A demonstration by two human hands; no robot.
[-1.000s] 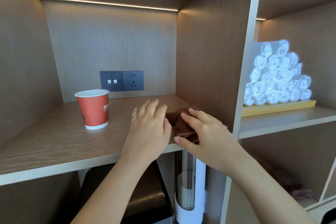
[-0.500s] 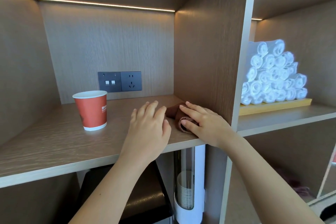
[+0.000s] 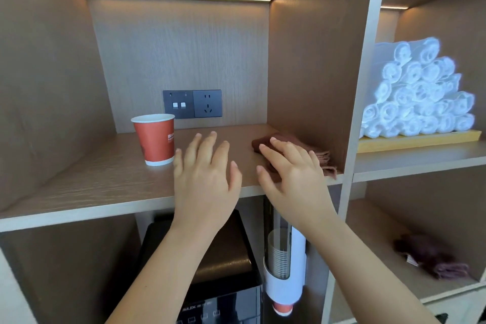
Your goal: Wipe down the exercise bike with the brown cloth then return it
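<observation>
The brown cloth (image 3: 319, 153) lies folded on the wooden shelf (image 3: 105, 181), tucked against the right divider wall. My right hand (image 3: 292, 173) hovers just in front of and partly over it, fingers spread, not gripping it. My left hand (image 3: 207, 173) is open above the shelf's front edge, to the left of the cloth, holding nothing. The exercise bike is not in view.
A red paper cup (image 3: 155, 139) stands on the shelf at left, below a grey switch and socket panel (image 3: 192, 103). Rolled white towels (image 3: 418, 100) fill the right compartment. Below are a cup dispenser (image 3: 284, 268), a dark water machine (image 3: 223, 279) and another dark cloth (image 3: 434, 258).
My right hand has let go of the brown cloth and drawn back with fingers spread. The cloth now lies flat against the divider. My left hand has lifted and opened.
</observation>
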